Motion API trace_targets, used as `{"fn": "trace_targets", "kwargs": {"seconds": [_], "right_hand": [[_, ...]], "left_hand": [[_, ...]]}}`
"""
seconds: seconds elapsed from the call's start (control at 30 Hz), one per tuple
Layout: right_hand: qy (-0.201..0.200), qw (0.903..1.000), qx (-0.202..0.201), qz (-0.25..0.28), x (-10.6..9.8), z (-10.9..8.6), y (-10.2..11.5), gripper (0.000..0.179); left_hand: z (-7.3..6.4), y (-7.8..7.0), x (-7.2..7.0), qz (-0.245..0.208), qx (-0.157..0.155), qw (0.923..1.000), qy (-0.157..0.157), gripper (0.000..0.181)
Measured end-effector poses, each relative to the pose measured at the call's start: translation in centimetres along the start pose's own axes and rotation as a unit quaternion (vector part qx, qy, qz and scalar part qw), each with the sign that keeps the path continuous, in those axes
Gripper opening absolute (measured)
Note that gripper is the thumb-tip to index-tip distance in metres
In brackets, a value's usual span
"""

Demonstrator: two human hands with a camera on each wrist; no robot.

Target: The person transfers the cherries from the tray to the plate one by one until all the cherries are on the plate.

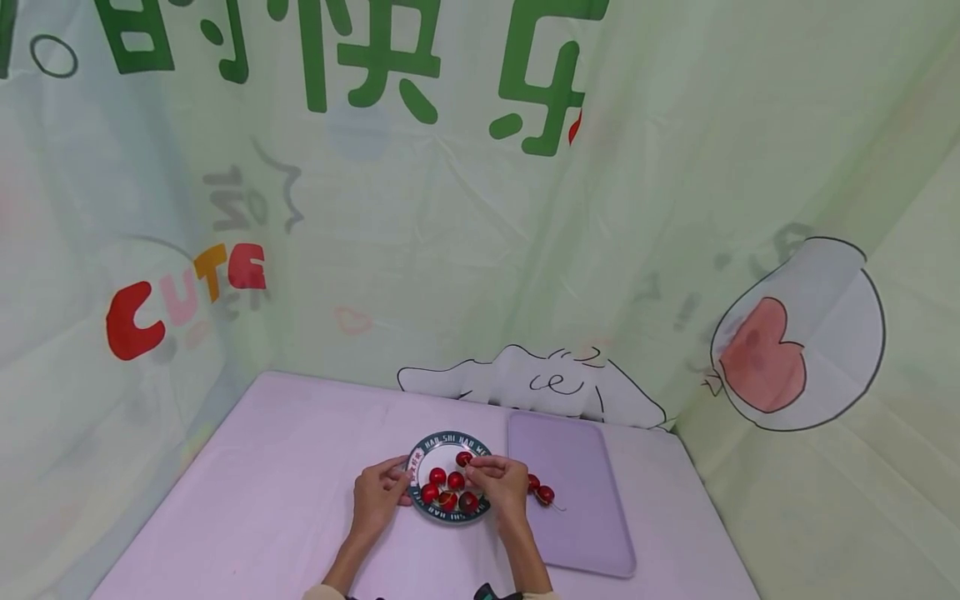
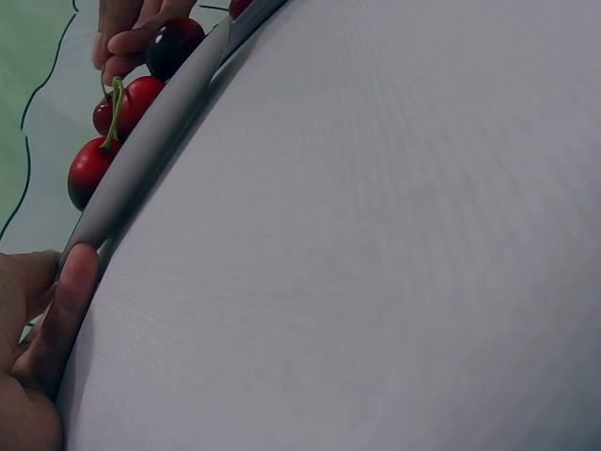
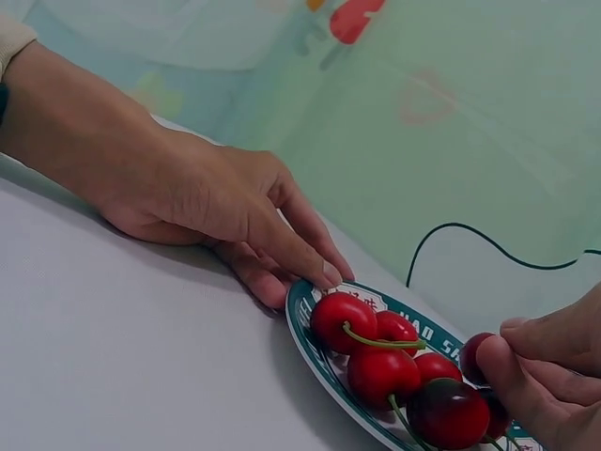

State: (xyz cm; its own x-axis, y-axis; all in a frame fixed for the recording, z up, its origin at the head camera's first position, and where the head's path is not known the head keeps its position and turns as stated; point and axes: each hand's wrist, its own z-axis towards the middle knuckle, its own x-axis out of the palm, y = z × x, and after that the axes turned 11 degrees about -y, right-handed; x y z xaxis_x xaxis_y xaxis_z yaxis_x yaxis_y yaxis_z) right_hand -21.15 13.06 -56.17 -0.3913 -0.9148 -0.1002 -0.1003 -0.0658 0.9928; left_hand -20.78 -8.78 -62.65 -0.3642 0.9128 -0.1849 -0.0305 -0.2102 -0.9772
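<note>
A round plate (image 1: 442, 454) with a dark green lettered rim sits on the table and carries several red cherries (image 1: 447, 501). My left hand (image 1: 377, 495) holds its left edge, with the thumb at the rim and a fingertip (image 2: 77, 268) against the outside. Over the far right part of the plate, my right hand (image 1: 506, 486) pinches one cherry (image 3: 476, 358) between thumb and finger. Green stems show on some of the cherries in the right wrist view. In the left wrist view the plate's outer side (image 2: 155, 150) hides most of its contents.
To the right of the plate lies a flat purple tray (image 1: 581, 508), with cherries (image 1: 545, 496) near its left side, partly behind my right hand. A pale cloth covers the table (image 1: 300, 467). Printed curtains (image 1: 450, 250) hang around the back and sides.
</note>
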Motion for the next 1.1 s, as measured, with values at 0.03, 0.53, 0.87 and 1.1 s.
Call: {"fn": "trace_targets", "kwargs": {"seconds": [0.03, 0.53, 0.87, 1.1], "right_hand": [[0.003, 1.0000, -0.001, 0.000, 0.0, 0.0, 0.0, 0.021], [0.001, 0.9990, -0.004, -0.045, 0.4, -0.1, -0.2, 0.012], [0.021, 0.9979, -0.015, -0.059, 0.1, -0.1, 0.1, 0.014], [0.038, 0.9952, -0.004, -0.090, -0.4, -0.2, 0.8, 0.017]], "left_hand": [[-0.1, -0.1, 0.0, -0.001, 0.002, 1.0000, 0.000, 0.037], [0.2, 0.2, 0.1, 0.001, -0.011, 0.9999, 0.002, 0.037], [0.3, 0.5, 0.1, 0.003, -0.008, 1.0000, 0.001, 0.037], [0.2, 0.2, 0.1, 0.002, -0.013, 0.9999, 0.001, 0.037]]}}
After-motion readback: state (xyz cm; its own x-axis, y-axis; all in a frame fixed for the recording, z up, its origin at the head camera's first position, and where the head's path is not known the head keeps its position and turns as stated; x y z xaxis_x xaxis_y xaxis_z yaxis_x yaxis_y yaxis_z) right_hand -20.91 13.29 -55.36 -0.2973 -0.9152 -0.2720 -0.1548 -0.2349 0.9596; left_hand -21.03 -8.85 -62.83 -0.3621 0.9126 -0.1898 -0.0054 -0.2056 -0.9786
